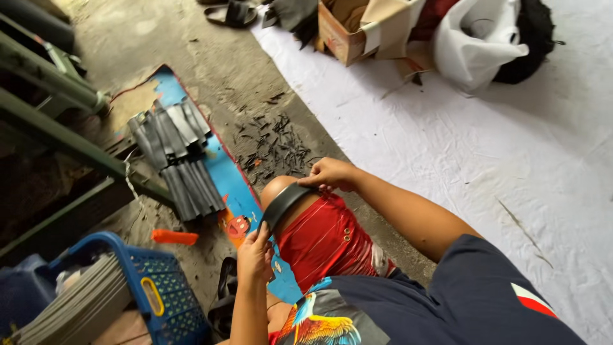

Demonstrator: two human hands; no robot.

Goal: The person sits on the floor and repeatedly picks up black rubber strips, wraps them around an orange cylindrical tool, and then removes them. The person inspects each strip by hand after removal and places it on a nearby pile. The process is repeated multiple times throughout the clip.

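A black rubber strip [283,203] lies stretched over my bent knee, above red shorts [325,239]. My left hand [254,255] pinches the strip's near end by the thigh. My right hand [330,172] grips its far end beyond the knee. The strip is taut between both hands.
Several cut black rubber strips [175,156] are piled on a blue painted board [233,191]. Black scraps [274,144] litter the concrete. An orange tool [174,237] lies by a blue basket [153,287] of strips. A cardboard box [348,32] and white bag [476,41] sit on a white sheet [479,147].
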